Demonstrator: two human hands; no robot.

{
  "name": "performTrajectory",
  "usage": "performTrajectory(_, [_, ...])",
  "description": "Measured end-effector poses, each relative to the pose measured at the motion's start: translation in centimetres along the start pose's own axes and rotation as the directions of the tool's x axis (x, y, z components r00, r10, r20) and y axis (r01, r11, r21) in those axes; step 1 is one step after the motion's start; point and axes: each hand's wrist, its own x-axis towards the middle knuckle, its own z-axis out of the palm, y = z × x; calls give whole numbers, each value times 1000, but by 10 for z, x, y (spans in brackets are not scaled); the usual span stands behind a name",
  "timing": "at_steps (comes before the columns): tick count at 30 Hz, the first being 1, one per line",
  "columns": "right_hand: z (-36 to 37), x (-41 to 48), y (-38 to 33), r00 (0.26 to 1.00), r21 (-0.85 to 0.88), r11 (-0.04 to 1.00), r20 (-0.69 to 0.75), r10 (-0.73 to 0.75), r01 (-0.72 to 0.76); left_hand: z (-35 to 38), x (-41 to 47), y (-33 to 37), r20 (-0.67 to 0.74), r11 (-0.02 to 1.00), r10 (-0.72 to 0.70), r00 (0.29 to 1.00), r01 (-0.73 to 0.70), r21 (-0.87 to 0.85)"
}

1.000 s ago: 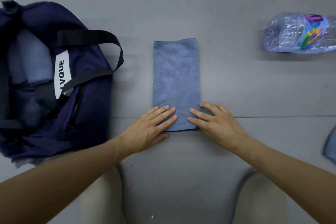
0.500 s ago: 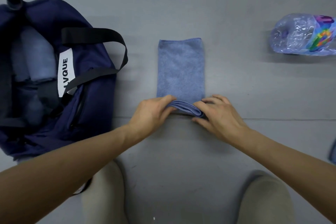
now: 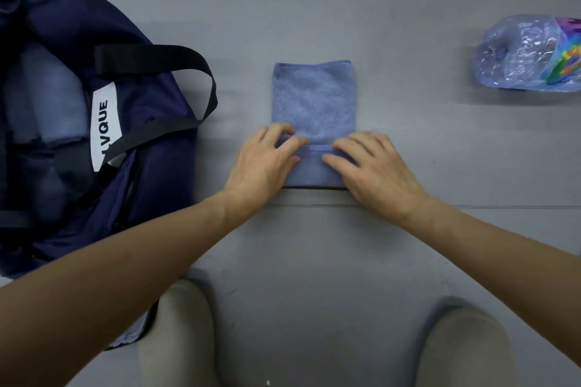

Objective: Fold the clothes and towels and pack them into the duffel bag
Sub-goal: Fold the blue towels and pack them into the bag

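At the centre of the grey surface lies the blue towel (image 3: 314, 97), a narrow strip with its long axis running from 6 to 12 o'clock. Its near end is doubled over toward 12, the hem crossing from 9 to 3. Our left hand (image 3: 264, 163) and right hand (image 3: 374, 173) sit on that flap's two ends, each grip narrow, fingers curled onto the cloth. The open navy duffel bag (image 3: 157, 173) lies at 9 o'clock, well apart from the towel. A crumpled plastic bottle (image 3: 518, 53) lies on its side at 2 o'clock.
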Motion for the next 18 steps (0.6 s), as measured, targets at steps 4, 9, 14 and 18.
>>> performTrajectory(4, [10,-15,0,997,-59,998,73,-2,7,9,-8,-5,-97,952,293,951,-281,123])
performTrajectory(9, [15,-26,4,978,-58,997,198,68,-58,10,-26,-16,20,943,322,946,-323,84])
performTrajectory(14, [6,-13,-1,968,56,980,180,177,-190,12,-35,-28,110,964,256,960,-263,51])
performTrajectory(18, [-5,-4,7,977,94,984,165,134,-151,6,-26,-19,41,983,183,982,-182,-24])
